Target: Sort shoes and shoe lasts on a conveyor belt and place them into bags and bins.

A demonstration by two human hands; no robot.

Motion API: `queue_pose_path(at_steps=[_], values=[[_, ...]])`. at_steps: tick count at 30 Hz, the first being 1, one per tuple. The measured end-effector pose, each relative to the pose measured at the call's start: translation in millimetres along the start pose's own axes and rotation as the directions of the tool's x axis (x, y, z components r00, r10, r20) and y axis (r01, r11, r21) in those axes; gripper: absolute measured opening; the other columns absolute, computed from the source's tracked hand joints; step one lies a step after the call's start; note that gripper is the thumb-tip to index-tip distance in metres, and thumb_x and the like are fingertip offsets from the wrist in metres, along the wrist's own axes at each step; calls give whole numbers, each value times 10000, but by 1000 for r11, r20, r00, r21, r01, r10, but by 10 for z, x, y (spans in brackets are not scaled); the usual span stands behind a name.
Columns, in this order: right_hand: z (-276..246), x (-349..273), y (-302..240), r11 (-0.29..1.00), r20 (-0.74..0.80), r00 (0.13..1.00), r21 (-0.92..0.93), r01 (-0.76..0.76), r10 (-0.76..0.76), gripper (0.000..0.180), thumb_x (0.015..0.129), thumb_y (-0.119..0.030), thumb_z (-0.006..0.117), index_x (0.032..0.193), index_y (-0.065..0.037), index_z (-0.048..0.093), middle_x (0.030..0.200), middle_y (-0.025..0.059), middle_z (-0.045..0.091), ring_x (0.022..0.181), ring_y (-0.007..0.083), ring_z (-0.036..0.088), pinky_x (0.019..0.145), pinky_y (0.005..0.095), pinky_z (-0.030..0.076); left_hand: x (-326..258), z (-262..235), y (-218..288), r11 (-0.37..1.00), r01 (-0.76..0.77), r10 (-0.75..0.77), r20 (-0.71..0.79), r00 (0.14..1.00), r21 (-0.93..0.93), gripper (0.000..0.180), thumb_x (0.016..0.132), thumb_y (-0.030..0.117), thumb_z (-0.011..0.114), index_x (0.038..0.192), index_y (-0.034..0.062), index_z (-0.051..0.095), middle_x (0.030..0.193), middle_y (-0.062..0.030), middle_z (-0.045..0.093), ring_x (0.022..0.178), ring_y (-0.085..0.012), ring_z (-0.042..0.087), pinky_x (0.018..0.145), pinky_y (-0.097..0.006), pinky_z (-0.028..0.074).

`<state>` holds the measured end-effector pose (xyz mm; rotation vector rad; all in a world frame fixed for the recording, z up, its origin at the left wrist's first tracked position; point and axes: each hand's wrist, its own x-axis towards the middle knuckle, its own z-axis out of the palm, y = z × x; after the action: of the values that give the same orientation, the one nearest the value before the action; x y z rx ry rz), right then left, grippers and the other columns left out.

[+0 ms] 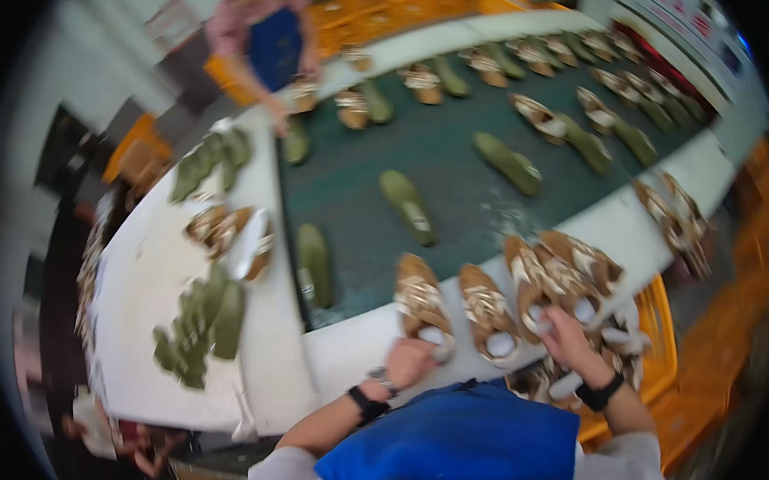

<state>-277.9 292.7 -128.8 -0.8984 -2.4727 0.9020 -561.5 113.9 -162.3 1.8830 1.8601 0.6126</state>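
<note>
My left hand (411,362) is closed on the heel of a tan shoe with pale straps (419,292), toe pointing away from me on the white near ledge. Its fingertips are partly hidden at the heel. My right hand (566,336) grips the heel of another tan shoe (526,272), further right on the ledge. Between them rests a third matching shoe (487,300), untouched. More tan shoes (584,260) crowd together just beyond my right hand. Green insoles (407,206) lie spaced out on the dark green conveyor belt (347,185) ahead.
Stacked insoles (202,323) lie on the white side table (135,288) at left. An orange crate (659,334) with shoes stands by my right arm. Across the belt, a person in a blue apron (274,50) handles a shoe. Shoes paired with insoles line the belt's far side.
</note>
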Motion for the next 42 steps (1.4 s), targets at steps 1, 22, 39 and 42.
queue_pose_path(at_steps=[1,22,39,42], values=[[-139,119,-182,952,51,981,236,-195,189,357,719,-1,606,1062,-54,525,1000,126,584,746,248,597,588,318,484,20,-139,-72,998,11,-7,-66,998,63,173,643,145,697,781,74,620,690,-127,603,663,-308,592,596,-389,478],[-663,3337,396,912,21,996,-402,-74,90,237,699,-211,660,903,-94,631,880,135,635,855,307,607,743,403,485,1290,-1111,-1970,893,343,-292,-207,934,291,226,679,198,687,872,86,652,816,-108,638,814,-280,598,760,-392,387],[1513,3969,-495,880,465,880,-453,145,94,560,761,-472,559,1225,-175,458,925,168,638,863,306,628,710,412,491,1587,-744,-2414,890,416,-403,-105,909,185,254,723,260,646,915,94,651,843,-129,648,829,-289,613,773,-410,421],[1899,3726,-351,855,492,843,-512,80,216,583,820,-425,542,1332,-221,352,910,149,648,829,311,636,699,405,497,1657,-740,-2272,913,353,-342,-91,935,204,258,727,280,641,901,89,657,825,-124,652,816,-278,623,754,-404,450]])
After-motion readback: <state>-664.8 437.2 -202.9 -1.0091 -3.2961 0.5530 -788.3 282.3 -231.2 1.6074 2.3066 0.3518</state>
